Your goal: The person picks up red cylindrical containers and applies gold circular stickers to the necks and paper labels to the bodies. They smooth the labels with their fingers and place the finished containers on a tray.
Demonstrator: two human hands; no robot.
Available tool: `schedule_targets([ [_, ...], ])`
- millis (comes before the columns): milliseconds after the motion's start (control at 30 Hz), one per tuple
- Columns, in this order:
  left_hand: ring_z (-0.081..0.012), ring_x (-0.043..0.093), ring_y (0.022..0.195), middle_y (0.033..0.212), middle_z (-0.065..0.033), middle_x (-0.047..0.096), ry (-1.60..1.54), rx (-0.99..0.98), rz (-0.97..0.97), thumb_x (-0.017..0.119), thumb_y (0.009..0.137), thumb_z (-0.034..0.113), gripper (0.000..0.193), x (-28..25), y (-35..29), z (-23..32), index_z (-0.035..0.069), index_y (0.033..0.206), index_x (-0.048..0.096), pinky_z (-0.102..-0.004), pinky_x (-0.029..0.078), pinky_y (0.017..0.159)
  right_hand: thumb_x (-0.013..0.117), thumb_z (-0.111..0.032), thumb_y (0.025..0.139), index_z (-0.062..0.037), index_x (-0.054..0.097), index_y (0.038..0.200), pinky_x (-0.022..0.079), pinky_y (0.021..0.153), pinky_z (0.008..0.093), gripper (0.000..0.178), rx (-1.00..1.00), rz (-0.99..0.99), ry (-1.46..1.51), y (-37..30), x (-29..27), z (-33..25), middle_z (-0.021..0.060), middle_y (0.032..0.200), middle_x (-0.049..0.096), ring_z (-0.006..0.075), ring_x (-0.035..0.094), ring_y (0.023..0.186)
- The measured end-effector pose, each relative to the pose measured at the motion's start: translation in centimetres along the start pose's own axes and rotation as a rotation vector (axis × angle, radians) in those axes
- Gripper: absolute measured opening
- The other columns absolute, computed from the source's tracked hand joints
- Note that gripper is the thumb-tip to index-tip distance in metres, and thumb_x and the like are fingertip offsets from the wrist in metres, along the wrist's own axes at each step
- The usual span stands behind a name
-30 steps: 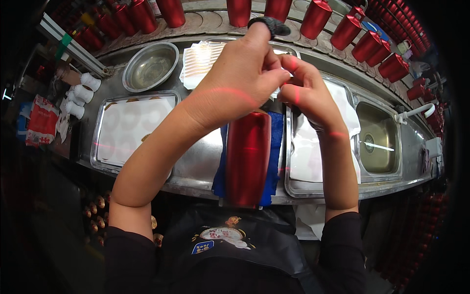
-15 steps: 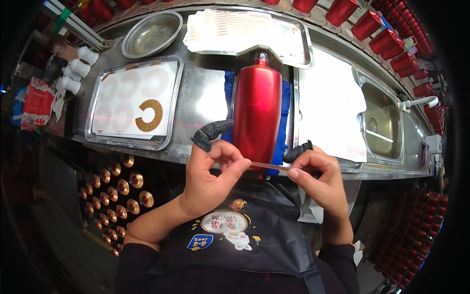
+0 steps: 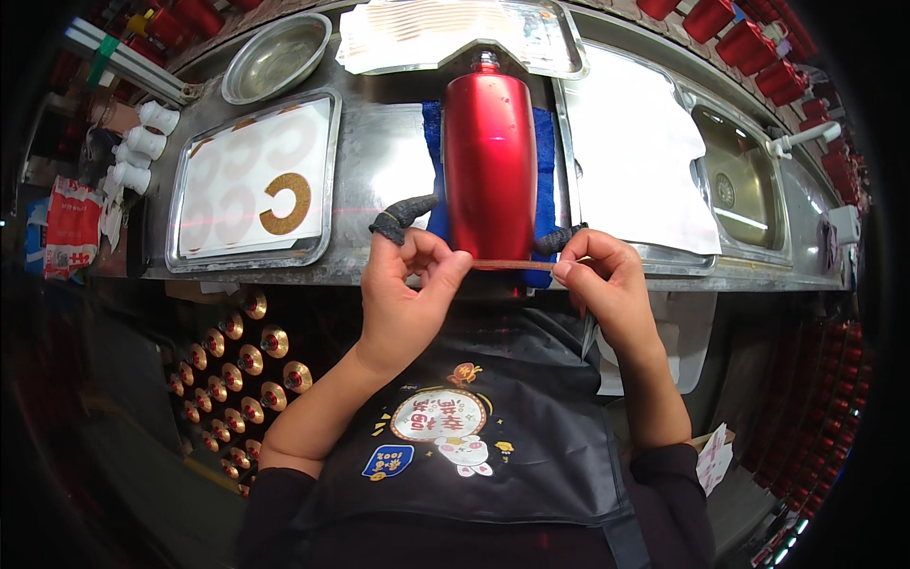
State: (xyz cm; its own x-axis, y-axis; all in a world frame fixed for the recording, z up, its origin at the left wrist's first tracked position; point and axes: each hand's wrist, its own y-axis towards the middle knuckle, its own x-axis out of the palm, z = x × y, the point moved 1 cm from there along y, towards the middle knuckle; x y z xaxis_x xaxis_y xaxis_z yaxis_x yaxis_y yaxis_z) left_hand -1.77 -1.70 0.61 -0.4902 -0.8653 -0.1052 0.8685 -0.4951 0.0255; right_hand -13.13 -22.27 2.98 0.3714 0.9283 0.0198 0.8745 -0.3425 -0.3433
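Note:
A glossy red bottle lies on a blue cloth, its neck pointing away from me and its base toward me. A thin, narrow strip is stretched level across the base end. My left hand pinches the strip's left end between thumb and fingers. At the right end, my right hand pinches it the same way. Dark wrappings cover one finger of each hand, and these fingers point toward the bottle's sides. Whether the strip touches the bottle I cannot tell.
A metal tray to the left holds a sheet with one gold C-shaped piece. Behind it stands a metal bowl. Striped sheets lie on a far tray. White sheets and a sink are at right.
Both hands, still pinching the strip, appear higher in the picture, as do the bottle and trays, since the view has shifted. The strip now looks more level and darker.

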Motion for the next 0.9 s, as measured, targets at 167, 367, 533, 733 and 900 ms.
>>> schedule_targets([
  [167,-0.0284,0.058,0.12,0.133,-0.0175,0.058,0.368,0.298,-0.097,0.082,0.079,0.009,0.079,-1.3,0.5,0.4,-0.002,0.145,0.041,-0.0397,0.043,0.105,0.066,-0.009,0.09,-0.0047,0.06,0.081,0.035,0.047,0.0191,0.011,-0.037,-0.002,-0.002,-0.2,-0.1,0.4,-0.0035,0.067,0.055,0.0019,0.048,0.053],
  [367,-0.0319,0.042,0.146,0.159,-0.0238,0.04,0.528,0.337,-0.261,0.081,0.08,0.005,0.098,-0.9,1.4,-0.2,-0.003,0.158,0.022,-0.0402,0.035,0.118,0.066,-0.008,0.089,-0.0047,0.06,0.082,0.035,0.047,0.0187,0.01,-0.01,-0.003,0.042,-0.2,0.3,0.5,-0.0037,0.068,0.056,0.0016,0.048,0.054],
  [533,-0.0334,0.039,0.147,0.159,-0.0255,0.036,0.08,0.18,-0.311,0.078,0.085,0.006,0.091,-1.3,1.8,-1.2,-0.003,0.157,0.023,-0.0406,0.033,0.119,0.065,-0.007,0.089,-0.0049,0.06,0.082,0.034,0.047,0.0187,0.01,-0.071,0.005,-0.004,-0.4,0.7,0.2,-0.004,0.068,0.056,0.001,0.048,0.054],
  [733,-0.0293,0.029,0.152,0.165,-0.0224,0.027,-0.385,-0.009,-0.264,0.069,0.095,0.007,0.085,-1.0,1.6,-2.0,-0.002,0.159,0.014,-0.0405,0.023,0.124,0.065,-0.007,0.089,-0.0048,0.059,0.081,0.034,0.047,0.0189,0.01,-0.081,0.014,0.005,-0.4,0.8,0.3,-0.0041,0.068,0.055,0.0007,0.046,0.053],
  [900,-0.0279,0.029,0.152,0.164,-0.0228,0.028,-0.278,0.073,-0.231,0.069,0.096,0.01,0.083,0.0,1.4,-2.7,-0.003,0.158,0.015,-0.0401,0.024,0.123,0.064,-0.006,0.089,-0.0045,0.059,0.081,0.033,0.046,0.0193,0.01,-0.071,0.025,0.024,-0.3,0.9,0.5,-0.0038,0.067,0.055,0.0011,0.046,0.053],
])
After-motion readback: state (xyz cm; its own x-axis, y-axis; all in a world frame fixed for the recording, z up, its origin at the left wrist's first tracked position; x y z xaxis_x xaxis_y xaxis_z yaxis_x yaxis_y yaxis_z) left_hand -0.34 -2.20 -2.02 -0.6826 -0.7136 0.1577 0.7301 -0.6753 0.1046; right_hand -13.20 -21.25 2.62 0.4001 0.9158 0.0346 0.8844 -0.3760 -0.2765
